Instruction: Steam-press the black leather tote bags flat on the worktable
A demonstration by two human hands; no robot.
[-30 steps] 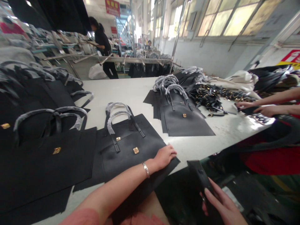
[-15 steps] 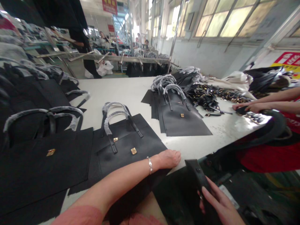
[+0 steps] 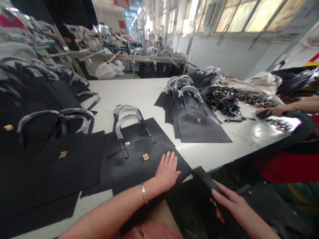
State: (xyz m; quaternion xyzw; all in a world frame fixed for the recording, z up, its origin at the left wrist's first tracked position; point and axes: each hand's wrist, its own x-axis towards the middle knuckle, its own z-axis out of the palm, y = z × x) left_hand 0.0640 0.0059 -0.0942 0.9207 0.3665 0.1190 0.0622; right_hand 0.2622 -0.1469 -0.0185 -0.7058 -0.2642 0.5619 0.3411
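My left hand [image 3: 167,170] lies flat with fingers spread on the lower right corner of a black leather bag panel [image 3: 139,156] that has wrapped handles and a gold clasp. A silver bracelet sits on that wrist. My right hand [image 3: 228,201] is below the table edge, its fingers closed round a narrow black leather piece [image 3: 204,179] whose tip reaches up to the table edge beside the panel's corner.
A large black panel [image 3: 50,162] lies to the left, a stack of bag panels [image 3: 196,122] at centre right, and a heap of black straps with gold hardware [image 3: 229,99] behind it. Another person's hands [image 3: 274,111] work at the right edge of the white table [image 3: 139,93].
My left hand has turned from the panel's edge to lie flat on its corner. My right hand has brought the black piece up closer to the table edge.
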